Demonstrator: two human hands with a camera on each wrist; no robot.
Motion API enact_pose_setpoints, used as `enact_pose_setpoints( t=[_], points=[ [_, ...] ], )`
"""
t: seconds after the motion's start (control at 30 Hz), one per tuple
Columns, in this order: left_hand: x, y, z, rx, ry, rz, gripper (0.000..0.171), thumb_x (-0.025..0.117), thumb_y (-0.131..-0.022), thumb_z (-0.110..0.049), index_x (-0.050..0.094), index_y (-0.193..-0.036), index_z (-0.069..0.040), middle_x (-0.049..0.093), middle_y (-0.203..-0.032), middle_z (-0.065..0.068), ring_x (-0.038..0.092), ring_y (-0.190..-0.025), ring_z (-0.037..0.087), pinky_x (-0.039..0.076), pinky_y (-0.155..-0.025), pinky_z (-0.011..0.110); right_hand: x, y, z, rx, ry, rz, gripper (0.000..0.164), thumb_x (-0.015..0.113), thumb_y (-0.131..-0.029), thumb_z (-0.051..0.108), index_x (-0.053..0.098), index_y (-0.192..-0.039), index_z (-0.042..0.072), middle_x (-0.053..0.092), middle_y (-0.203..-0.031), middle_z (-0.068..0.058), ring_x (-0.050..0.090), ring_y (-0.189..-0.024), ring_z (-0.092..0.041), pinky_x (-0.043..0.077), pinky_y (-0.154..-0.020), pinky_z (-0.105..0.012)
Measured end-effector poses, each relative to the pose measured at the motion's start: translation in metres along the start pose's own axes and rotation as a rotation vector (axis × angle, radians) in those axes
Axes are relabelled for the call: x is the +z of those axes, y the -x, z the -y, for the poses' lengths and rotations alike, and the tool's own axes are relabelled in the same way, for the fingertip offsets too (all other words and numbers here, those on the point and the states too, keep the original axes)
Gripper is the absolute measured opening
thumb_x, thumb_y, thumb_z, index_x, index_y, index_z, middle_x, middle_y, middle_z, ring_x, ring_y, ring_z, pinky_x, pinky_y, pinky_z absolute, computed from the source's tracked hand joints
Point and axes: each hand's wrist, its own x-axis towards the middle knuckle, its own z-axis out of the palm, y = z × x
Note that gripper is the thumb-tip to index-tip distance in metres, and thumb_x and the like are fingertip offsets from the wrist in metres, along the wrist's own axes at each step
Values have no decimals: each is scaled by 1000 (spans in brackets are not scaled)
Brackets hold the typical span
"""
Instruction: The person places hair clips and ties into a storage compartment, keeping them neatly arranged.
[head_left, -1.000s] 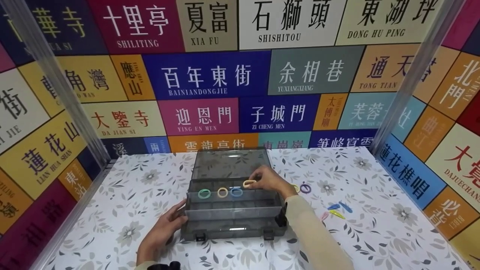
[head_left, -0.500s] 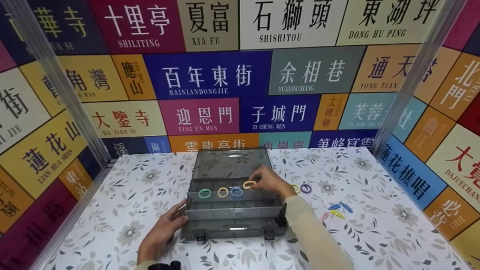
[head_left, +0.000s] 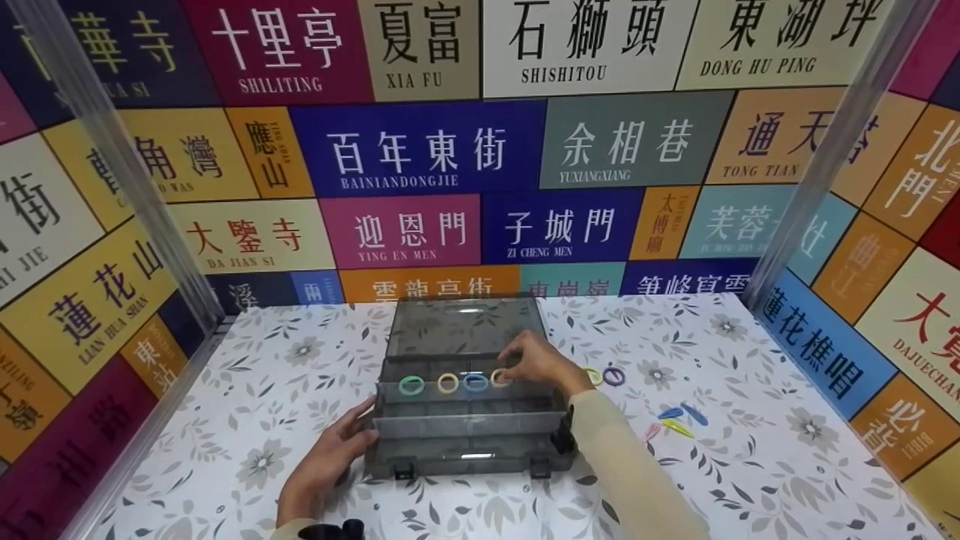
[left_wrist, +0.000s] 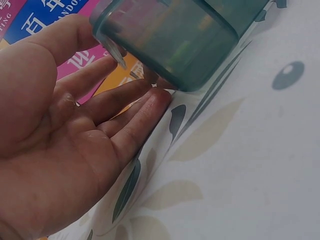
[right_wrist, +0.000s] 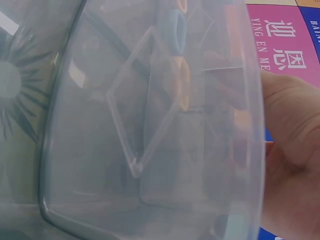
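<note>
A grey translucent storage box [head_left: 471, 456] stands on the table with its lid [head_left: 465, 330] raised and its upper tray [head_left: 471, 424] raised toward the front. Across the tray's back compartments stand a green hair tie [head_left: 411, 385], a pale-orange hair tie [head_left: 448, 383] and a blue hair tie [head_left: 475, 382]. At the right end of this row, my right hand [head_left: 541, 361] pinches another orange hair tie [head_left: 496, 378] by its right side, partly covering it. My left hand [head_left: 324, 459] touches the box's left wall, with fingers extended in the left wrist view.
Right of the box lie a yellow-green hair tie [head_left: 592, 376] and a purple hair tie [head_left: 613, 376]. Nearer the front are several snap hair clips, including a yellow clip [head_left: 678, 427] and a pink clip [head_left: 651, 431]. Sign-covered panels [head_left: 420, 148] enclose the table at the back and sides.
The orange hair tie in my right hand has gone down slightly and now stands level with the others in the row. My left hand stays at the box's side.
</note>
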Motion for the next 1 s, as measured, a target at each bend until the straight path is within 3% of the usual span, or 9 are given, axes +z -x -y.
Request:
enact_pose_setpoints(
  t=[0.2,0.37,0.6,0.77,1.0],
  points=[
    [3,-2,-1,24,-1,14,62,59,-99,-13,36,-157,-15,32,-162,22,30,-150,42,38,-119,54,-10,3,-6,21,-84,1,34,84,-81,16,77,-112,4,73,-116,-12,63,-115,-32,53,-101,-49],
    [1,-2,0,21,-12,9,62,59,-100,-14,36,-157,-16,34,-160,24,33,-149,42,40,-117,54,-28,14,-9,11,-99,-4,35,81,-84,19,75,-116,5,66,-126,-14,59,-120,-34,51,-103,-52],
    [0,-3,2,10,-21,-13,62,62,-98,-17,38,-156,-17,39,-158,21,37,-147,40,41,-117,53,-56,34,-14,0,-61,-24,33,79,-87,24,74,-118,12,60,-128,-14,56,-92,-26,53,-77,-40],
    [0,-4,1,7,-4,-17,63,61,-98,-16,38,-156,-17,37,-160,18,37,-147,38,41,-117,52,-70,48,-24,20,-65,-69,31,79,-88,25,74,-117,17,57,-126,-13,50,-88,-21,48,-73,-34],
    [1,-1,0,11,-10,1,63,60,-99,-16,35,-157,-16,34,-160,23,35,-148,41,41,-117,52,-79,65,-51,27,-23,-123,32,79,-87,22,74,-117,12,59,-120,-14,51,-85,-21,47,-70,-33]
  ],
)
